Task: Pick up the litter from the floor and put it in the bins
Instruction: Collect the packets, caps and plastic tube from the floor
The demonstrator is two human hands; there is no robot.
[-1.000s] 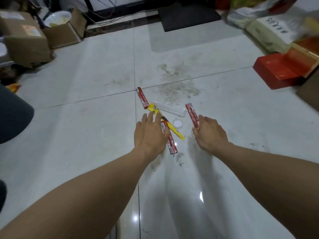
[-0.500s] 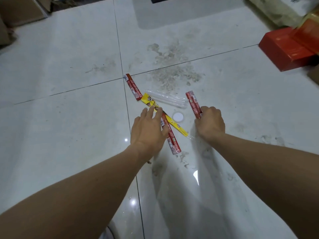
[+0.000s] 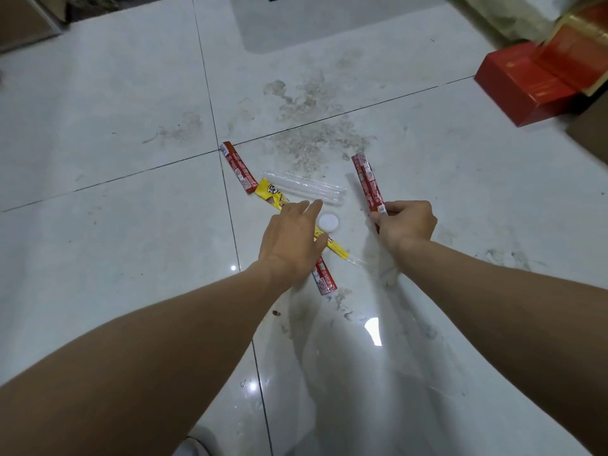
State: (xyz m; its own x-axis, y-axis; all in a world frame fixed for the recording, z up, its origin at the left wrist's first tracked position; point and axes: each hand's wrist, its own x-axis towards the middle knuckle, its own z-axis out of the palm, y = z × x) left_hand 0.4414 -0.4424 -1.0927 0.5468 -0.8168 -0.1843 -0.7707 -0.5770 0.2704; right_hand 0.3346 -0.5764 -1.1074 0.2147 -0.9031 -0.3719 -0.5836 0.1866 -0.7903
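Her right hand (image 3: 406,223) pinches the near end of a red wrapper (image 3: 367,182), fingers curled tight around it. The left hand (image 3: 291,238), fingers straight and apart, is spread over the yellow wrapper (image 3: 271,192) and a second red wrapper (image 3: 324,278) on the floor (image 3: 115,126), beside a white cap (image 3: 328,222). A third red wrapper (image 3: 238,167) lies far left.

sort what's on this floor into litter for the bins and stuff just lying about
Litter: held red wrapper, in right hand; far-left red wrapper; near red wrapper; yellow wrapper; clear plastic sleeve; white cap.
Lying about: red box; cardboard box.
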